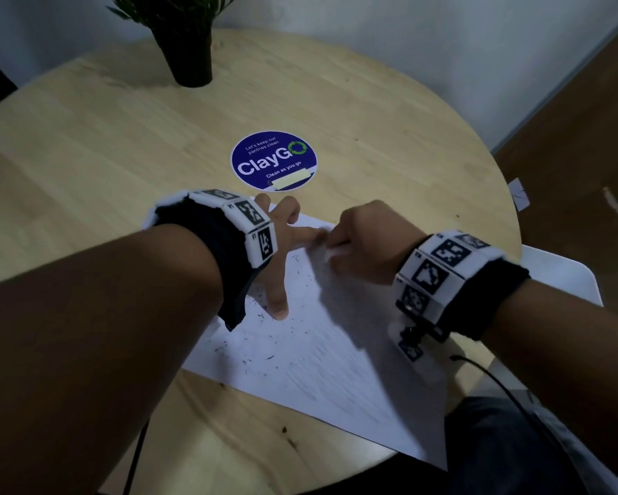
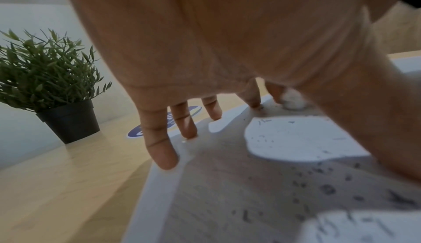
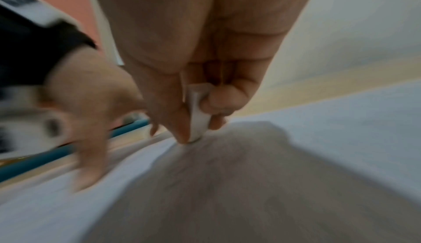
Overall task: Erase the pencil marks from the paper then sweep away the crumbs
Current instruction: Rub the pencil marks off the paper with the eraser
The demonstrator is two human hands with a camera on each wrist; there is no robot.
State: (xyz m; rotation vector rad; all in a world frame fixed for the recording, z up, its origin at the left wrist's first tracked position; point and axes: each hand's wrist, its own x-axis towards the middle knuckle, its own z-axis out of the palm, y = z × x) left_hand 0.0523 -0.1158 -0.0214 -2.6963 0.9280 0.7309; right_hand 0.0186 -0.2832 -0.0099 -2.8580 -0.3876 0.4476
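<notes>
A: Where's everything right now?

B: The white sheet of paper (image 1: pixel 311 355) lies flat on the round pale wooden surface (image 1: pixel 86 144), low and centre in the head view. Your left hand (image 1: pixel 280 244) is spread wide on it, straight fingers pressing down near its upper edge. Your right hand (image 1: pixel 364 241) pinches a small white block eraser (image 3: pixel 197 113) between thumb and fingertips, its lower end touching the sheet just beside your left fingers.

A: How will the sheet behave under the rubbing?

B: Judging by how thin it looks, it's light and limp, so it'll likely slide or buckle if you rub toward a loose edge. Keep your flat hand close to the eraser and stroke away from it.

A: And the eraser?

B: Small and soft, I'd say. Hold it low, near the working end, as you do, so it doesn't bend or roll out.

A: The dark eraser crumbs (image 1: pixel 264 346)?

B: They're scattered over the left and middle of the sheet. They look featherlight, so sweep gently with the edge of your hand; pressing could smear them.
</notes>
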